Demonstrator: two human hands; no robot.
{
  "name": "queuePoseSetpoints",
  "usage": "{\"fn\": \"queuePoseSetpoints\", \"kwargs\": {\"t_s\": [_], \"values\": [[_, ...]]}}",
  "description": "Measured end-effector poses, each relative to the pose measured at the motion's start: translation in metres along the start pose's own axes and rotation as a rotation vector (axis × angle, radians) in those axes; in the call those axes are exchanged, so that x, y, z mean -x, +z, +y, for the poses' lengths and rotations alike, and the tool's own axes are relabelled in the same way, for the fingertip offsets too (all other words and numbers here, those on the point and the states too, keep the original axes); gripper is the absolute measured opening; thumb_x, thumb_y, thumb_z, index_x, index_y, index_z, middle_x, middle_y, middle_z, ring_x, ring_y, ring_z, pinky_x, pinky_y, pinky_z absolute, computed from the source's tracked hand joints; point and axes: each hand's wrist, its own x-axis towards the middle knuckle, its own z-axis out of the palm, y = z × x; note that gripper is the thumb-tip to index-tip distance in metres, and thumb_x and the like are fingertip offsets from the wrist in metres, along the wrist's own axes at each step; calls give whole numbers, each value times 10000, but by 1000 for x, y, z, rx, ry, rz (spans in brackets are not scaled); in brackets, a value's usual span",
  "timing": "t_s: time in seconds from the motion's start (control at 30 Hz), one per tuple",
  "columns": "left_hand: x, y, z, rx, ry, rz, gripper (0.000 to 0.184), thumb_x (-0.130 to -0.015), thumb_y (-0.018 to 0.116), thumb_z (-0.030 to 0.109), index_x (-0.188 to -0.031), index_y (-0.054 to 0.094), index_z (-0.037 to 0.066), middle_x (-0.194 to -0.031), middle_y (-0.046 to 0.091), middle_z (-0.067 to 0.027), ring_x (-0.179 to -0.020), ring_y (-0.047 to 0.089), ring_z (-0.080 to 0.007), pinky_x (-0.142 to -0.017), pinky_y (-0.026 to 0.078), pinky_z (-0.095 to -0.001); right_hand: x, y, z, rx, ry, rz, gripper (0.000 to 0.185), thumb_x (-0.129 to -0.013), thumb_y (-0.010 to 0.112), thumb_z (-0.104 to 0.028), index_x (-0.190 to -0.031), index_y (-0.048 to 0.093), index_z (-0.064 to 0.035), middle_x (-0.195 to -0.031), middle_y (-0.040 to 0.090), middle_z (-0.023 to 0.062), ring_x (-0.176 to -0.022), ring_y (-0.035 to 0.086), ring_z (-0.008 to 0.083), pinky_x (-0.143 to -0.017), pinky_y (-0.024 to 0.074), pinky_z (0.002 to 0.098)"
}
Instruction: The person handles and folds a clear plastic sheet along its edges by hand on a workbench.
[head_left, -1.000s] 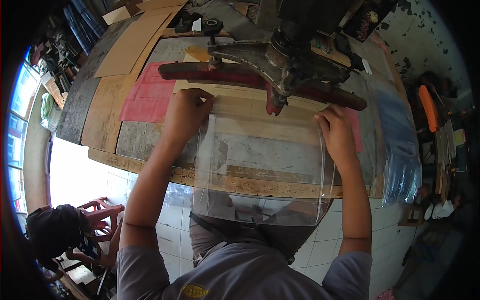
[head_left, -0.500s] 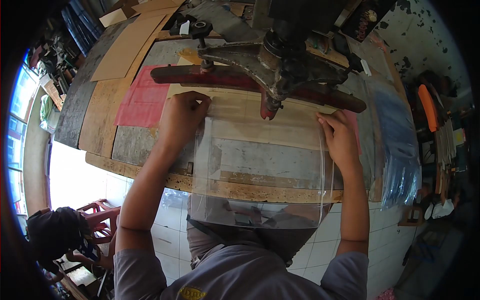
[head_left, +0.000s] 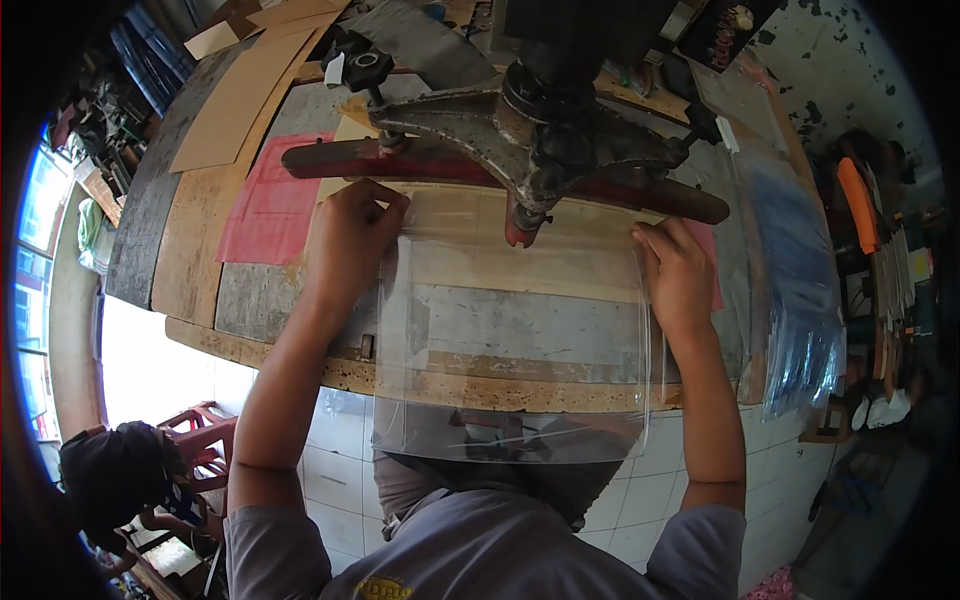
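Note:
A clear plastic sheet [head_left: 520,340] stretches between my hands, its near end hanging past the table's front edge over my lap. My left hand [head_left: 350,235] pinches its far left corner. At the far right corner, my right hand [head_left: 677,262] has thumb and fingers closed on the same sheet. The sheet's far edge lies just in front of a press with a long dark red bar [head_left: 400,165]; whether it reaches beneath the bar I cannot tell. Under the sheet are a yellowish sheet [head_left: 540,265] and the grey work plate [head_left: 260,300].
Pink-red material [head_left: 270,205] lies left of the press bar. Brown cardboard [head_left: 225,115] covers the table's far left. A stack of clear bluish plastic [head_left: 800,290] hangs over the right edge. At lower left, a person [head_left: 120,480] is beside a red stool [head_left: 205,440].
The view has shifted slightly, so the press and the table sit a little further left. Both hands keep their pinch on the plastic sheet, which stays nearly in place.

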Motion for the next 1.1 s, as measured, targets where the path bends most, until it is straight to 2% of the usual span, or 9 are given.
{"fn": "queuePoseSetpoints", "kwargs": {"t_s": [0.17,0.27,0.47,0.63,0.77,0.83,0.97,1.1], "values": [[-3,-1,3,3,-15,3,181,-928,716,151,-981,742,-21,-685,716,-96,-566,609,-87,-552,471,-286,-4,0,-1,37,-9,10,128,-891,715,-61,-1008,767,-72,-870,616,73,-778,685,271,-669,555,408],[-3,0,4,46,-35,24,178,-900,732,204,-951,765,36,-695,723,-114,-580,678,-181,-580,503,-337,-6,-2,0,35,-30,24,125,-893,713,-58,-1006,765,-69,-871,610,75,-774,680,274,-664,548,412],[-6,2,0,54,-46,11,165,-889,740,194,-939,765,39,-684,724,-109,-573,675,-167,-564,493,-332,-9,-2,2,31,-41,38,130,-894,716,-56,-1015,765,-67,-891,617,77,-787,684,283,-669,543,422],[-5,6,-7,78,-2,34,171,-874,756,197,-923,748,34,-695,723,-119,-594,688,-191,-572,502,-344,-7,-5,-3,34,28,15,158,-875,745,-40,-1028,778,-59,-920,634,105,-833,679,301,-732,531,423],[-4,2,-1,65,-29,46,197,-866,759,197,-925,724,12,-727,724,-154,-629,703,-247,-596,521,-376,-10,-7,-5,70,-32,18,163,-883,746,-38,-1042,778,-49,-934,633,132,-865,665,322,-769,514,421],[-3,3,-1,85,-7,56,205,-866,752,195,-912,713,-1,-731,720,-167,-639,704,-272,-611,532,-388,-8,-3,-5,15,-4,10,157,-896,736,-39,-1049,771,-40,-918,619,142,-858,658,330,-767,506,424],[-2,0,4,76,-62,27,204,-866,750,192,-894,704,-5,-728,719,-166,-637,704,-268,-613,534,-382,-7,-3,-4,5,8,-5,145,-918,717,-45,-1055,762,-27,-876,590,146,-807,628,337,-738,487,427],[1,-3,10,73,-83,26,210,-870,749,194,-887,701,-9,-726,719,-163,-643,706,-265,-618,536,-381,-7,-3,-6,8,-18,-6,135,-916,709,-39,-1045,749,-35,-887,591,121,-790,652,324,-703,509,434]]}}
